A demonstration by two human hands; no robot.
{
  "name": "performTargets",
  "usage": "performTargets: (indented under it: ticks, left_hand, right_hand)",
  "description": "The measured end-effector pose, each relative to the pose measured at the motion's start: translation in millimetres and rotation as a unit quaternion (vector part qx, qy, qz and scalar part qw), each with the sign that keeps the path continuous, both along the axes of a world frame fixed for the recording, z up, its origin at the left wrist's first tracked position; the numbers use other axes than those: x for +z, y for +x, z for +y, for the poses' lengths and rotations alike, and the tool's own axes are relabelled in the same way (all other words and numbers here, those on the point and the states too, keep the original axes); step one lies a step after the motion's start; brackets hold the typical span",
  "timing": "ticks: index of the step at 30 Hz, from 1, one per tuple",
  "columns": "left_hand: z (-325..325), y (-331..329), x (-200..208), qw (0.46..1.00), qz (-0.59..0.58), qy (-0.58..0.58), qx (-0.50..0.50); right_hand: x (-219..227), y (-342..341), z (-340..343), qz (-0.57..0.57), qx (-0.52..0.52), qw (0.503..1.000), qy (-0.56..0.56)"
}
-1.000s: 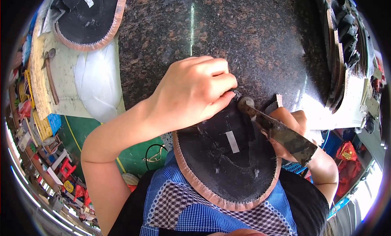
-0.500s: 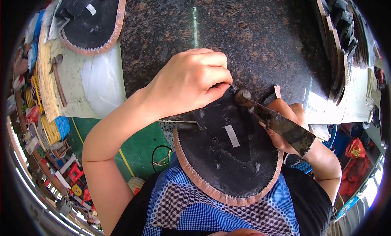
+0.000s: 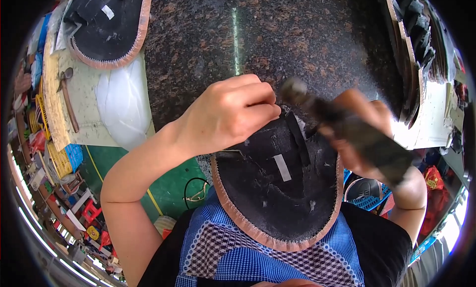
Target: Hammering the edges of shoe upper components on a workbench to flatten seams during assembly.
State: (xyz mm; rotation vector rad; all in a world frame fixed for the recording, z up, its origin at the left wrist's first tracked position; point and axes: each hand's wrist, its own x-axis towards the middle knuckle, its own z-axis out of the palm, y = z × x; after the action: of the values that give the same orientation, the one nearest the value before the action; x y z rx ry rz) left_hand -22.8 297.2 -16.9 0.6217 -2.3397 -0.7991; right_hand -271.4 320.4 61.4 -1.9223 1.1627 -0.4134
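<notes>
A black U-shaped piece (image 3: 267, 198) with a pinkish zigzag-stitched rim lies partly on my lap, against a blue checked apron. It carries a small white label (image 3: 282, 167) and a raised black strip. At its far end, beside the table edge, my left hand (image 3: 238, 108) is closed, with fingertips pinching the black material. My right hand (image 3: 364, 123) grips a hammer, smeared by motion. The hammer (image 3: 357, 133) has a small round face and a long, broad flat end. Its round face hangs just right of my left fingertips. The handle is hidden.
A dark speckled stone slab (image 3: 208, 34) tops the table. At left are a similar black piece (image 3: 106, 34), a second hammer (image 3: 69, 98) and a white translucent sheet (image 3: 124, 98). Several black pieces with pinkish rims (image 3: 409, 64) stand stacked at right. Crowded shelving (image 3: 54, 178) stands at far left.
My right hand and the hammer have moved right and slightly upward, uncovering the black strip. My left hand has shifted slightly down and left, still pinching the black piece.
</notes>
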Motion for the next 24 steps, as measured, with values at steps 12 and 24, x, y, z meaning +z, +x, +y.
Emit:
performTargets:
  ticks: [12, 24]
  left_hand:
    - [4, 6, -2, 0.998, 0.007, 0.014, 0.063]
    - [30, -4, 9, 0.99, -0.058, -0.107, 0.075]
  right_hand:
    - [-27, -13, 1, 0.032, 0.12, 0.992, -0.028]
    - [-14, -2, -7, 0.052, 0.13, 0.988, -0.061]
